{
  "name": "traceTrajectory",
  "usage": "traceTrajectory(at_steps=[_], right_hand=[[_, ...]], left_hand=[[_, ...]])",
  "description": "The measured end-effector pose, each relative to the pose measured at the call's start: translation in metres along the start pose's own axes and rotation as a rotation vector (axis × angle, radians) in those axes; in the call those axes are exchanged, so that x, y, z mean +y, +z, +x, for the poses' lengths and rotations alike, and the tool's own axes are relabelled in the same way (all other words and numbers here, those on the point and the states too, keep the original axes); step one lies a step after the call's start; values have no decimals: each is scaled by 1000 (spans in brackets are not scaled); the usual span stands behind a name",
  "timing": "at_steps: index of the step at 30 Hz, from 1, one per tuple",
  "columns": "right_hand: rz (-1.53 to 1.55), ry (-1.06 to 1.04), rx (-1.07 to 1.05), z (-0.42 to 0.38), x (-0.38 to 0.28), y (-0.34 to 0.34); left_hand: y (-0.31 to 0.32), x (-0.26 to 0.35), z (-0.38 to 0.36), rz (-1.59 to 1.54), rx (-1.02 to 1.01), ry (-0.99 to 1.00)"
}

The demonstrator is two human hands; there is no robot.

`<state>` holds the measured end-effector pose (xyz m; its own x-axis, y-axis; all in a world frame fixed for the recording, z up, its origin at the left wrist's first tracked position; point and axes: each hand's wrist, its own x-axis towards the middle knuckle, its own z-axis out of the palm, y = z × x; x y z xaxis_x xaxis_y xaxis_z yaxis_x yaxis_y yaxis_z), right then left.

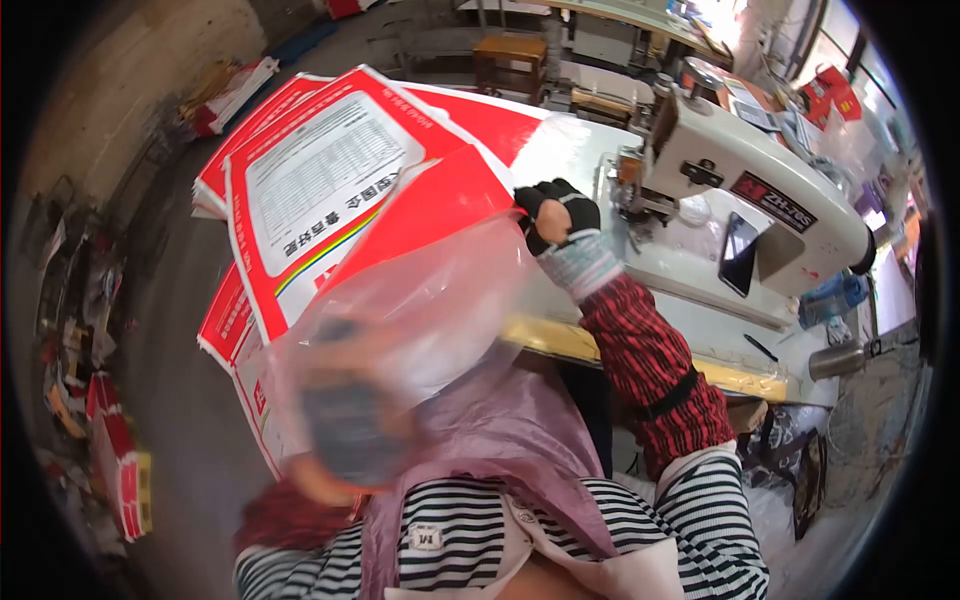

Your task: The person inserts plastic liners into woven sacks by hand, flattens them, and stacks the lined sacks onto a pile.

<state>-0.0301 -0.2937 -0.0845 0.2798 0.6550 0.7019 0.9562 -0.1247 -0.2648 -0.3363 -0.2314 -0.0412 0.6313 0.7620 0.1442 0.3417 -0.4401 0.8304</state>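
Observation:
A red and white printed sack (425, 215) lies at the front of a pile of similar sacks, with a clear plastic liner (465, 285) spreading from its near side. My right hand (565, 225), in a black and grey glove, is closed at the sack's right corner; the fingers curl round its edge. Over the near part of the liner is my left hand (350, 430), gloved too and smeared by motion. Its fingers cannot be made out, nor whether it grips the plastic. The flat printed sacks (325, 150) beneath reach past the table's left side.
A white sewing machine (770, 180) stands right of my right hand, with a phone (738, 255) lying on its base. A dark pen (760, 347) and a metal bottle (840, 358) are near the table's right end. A wooden stool (510, 62) stands behind.

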Motion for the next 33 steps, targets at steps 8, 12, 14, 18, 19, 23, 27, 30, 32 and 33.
traceTrajectory(at_steps=[8, 12, 14, 18, 19, 23, 27, 30, 32, 33], right_hand=[[0, 87, -241, -106, -9, -30], [184, 139, -250, -112, -42, -9], [121, 59, -201, -106, -51, 9], [108, 96, -162, -102, -52, 16], [91, 103, -161, -102, -50, 16], [99, 89, -195, -103, -47, 11], [131, 39, -103, -107, -49, 1], [238, 24, -127, -111, -57, -24], [403, 284, -254, -127, -63, -27], [292, 323, -225, -149, -67, -26]], left_hand=[[-17, -106, 47, 630, 311, 283], [-105, -106, 66, 525, 533, 98], [-114, -108, 51, 459, 464, 15], [-134, -94, 6, 102, 365, -160], [-143, -95, 4, -167, 400, -11], [-159, -77, 2, -921, 481, -20], [-146, -77, 44, -1197, 657, 13], [-130, 14, 120, -1126, 689, 241], [-76, 54, 209, -1087, 453, 479], [-24, 79, 235, -990, 354, 514]])
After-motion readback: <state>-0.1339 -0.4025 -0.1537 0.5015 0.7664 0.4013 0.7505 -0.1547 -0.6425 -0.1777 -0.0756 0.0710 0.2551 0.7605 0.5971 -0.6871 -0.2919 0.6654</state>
